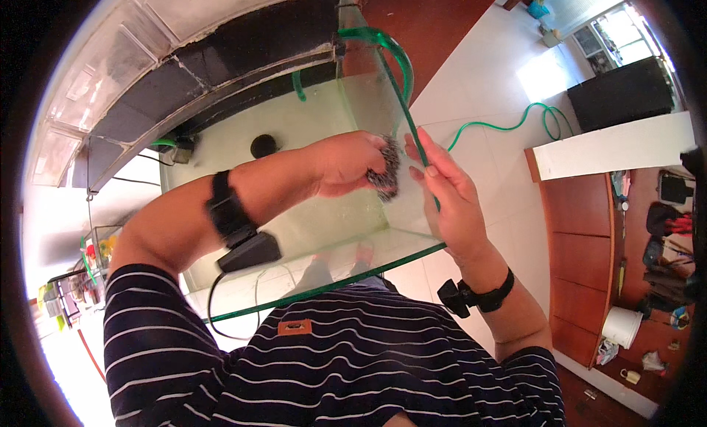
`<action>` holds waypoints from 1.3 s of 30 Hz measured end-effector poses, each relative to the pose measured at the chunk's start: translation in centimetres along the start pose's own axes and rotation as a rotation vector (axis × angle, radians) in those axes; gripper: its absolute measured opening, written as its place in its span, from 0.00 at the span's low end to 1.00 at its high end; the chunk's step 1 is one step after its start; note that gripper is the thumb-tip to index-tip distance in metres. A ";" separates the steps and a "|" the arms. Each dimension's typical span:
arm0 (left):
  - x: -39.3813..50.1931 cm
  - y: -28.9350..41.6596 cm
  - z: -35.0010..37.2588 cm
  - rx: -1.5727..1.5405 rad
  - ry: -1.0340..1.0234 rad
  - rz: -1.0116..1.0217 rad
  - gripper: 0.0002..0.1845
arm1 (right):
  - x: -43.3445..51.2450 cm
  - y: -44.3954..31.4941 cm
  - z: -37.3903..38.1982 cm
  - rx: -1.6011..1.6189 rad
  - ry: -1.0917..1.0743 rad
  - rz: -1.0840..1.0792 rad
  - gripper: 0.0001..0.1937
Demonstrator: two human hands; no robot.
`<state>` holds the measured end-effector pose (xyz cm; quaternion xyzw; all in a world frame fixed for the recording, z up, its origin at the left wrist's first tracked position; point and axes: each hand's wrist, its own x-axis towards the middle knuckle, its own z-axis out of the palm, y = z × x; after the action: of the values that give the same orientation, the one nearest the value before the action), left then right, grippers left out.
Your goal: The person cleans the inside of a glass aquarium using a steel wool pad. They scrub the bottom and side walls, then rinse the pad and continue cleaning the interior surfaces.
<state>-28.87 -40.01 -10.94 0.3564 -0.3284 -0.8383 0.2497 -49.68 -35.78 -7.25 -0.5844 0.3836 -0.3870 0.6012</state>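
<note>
A glass aquarium tank [331,286], with its green-edged rim, stands before my body. My left hand [353,164] is inside it, closed around a grey fibrous scrubbing pad [388,170] near the right glass wall. My right hand [450,192] grips that wall's top edge, thumb inside and fingers seen through the glass. A green hose [409,68] arches over the rim further back. A short green tube [299,85] shows along the tank's far side. On the pale tank bottom lies a round black object [263,146]. Cloudy, pale greenish water seems to cover the bottom.
Dark blocks [221,57] border the tank's far side. A boxy device with a green tube [163,142] sits at the far left corner. More green hose [497,128] trails over the tiled floor. At right is a wooden cabinet [577,261] with a white bucket [621,327]. A cable [211,300] hangs from my left forearm device.
</note>
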 end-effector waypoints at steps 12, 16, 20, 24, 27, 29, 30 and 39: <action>-0.4 1.5 0.2 0.422 0.129 0.141 0.15 | -0.2 -0.7 0.1 -0.079 0.002 0.026 0.25; -0.9 4.3 0.1 0.436 0.160 0.271 0.16 | -0.2 -0.7 0.0 -0.070 0.000 0.019 0.25; -1.2 4.8 1.8 0.635 0.251 0.310 0.14 | -0.2 -0.5 0.0 -0.043 0.009 -0.003 0.25; -3.2 1.7 4.3 0.826 0.284 0.402 0.15 | 0.0 -0.3 0.1 -0.033 0.011 0.000 0.26; -2.5 1.6 3.7 0.861 0.338 0.402 0.16 | 0.1 -0.3 0.1 -0.006 0.014 0.006 0.26; -1.0 2.9 1.9 0.947 0.408 0.418 0.15 | 0.0 -0.4 0.1 -0.034 0.030 0.036 0.26; -0.4 3.5 1.1 0.985 0.460 0.445 0.15 | -0.1 -0.4 0.1 -0.027 0.025 0.044 0.25; -1.2 3.5 1.8 1.064 0.421 0.501 0.13 | -0.1 -0.5 0.2 -0.017 0.032 0.051 0.25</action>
<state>-28.86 -40.82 -6.90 0.5015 -0.7185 -0.3877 0.2862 -49.56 -35.62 -6.76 -0.5733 0.4112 -0.3774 0.5998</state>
